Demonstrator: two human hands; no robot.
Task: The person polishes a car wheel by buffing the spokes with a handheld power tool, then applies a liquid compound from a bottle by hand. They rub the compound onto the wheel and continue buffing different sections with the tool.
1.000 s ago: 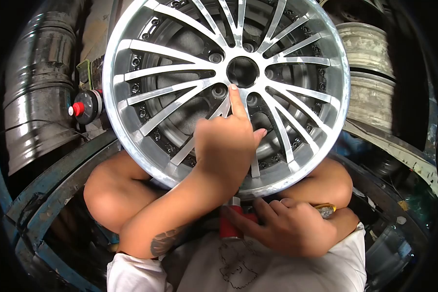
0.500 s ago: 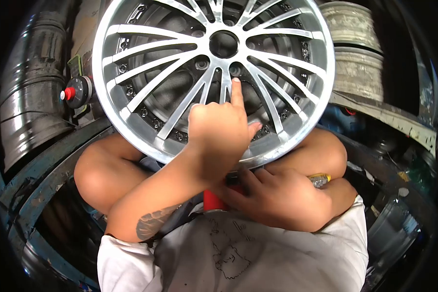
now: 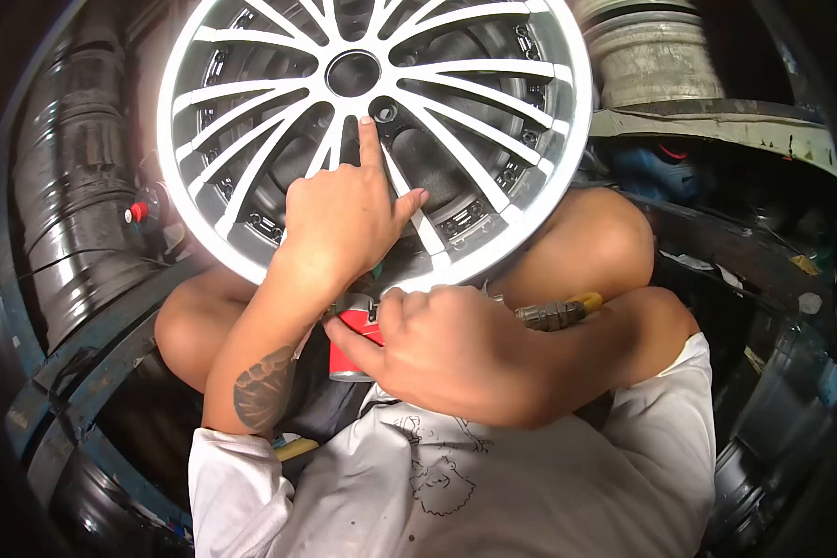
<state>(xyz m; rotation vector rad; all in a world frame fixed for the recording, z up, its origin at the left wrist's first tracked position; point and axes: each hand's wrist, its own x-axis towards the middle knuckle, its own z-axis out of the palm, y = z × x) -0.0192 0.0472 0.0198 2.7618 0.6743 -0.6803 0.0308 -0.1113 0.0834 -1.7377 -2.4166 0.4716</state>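
Left fingers (image 3: 370, 146), mostly curled, are over a heavy-looking wheel (image 3: 387, 74), best held by its rim (image 3: 578, 102); right fingers (image 3: 359, 349) hold a tool (image 3: 345, 361).

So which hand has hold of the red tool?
The right hand, curled around the red tool; the left hand instead points a finger at the spoked wheel.

Pale short-sleeved T-shirt (image 3: 558, 493) with 1 thin black line drawing (image 3: 442, 484) on its front
Beside the T-shirt are its 2 loose sleeves (image 3: 242, 465); just past the left one, the forearm bears 1 dark, patterned tattoo (image 3: 265, 386). Dark cloth (image 3: 330, 411) shows next to the T-shirt.
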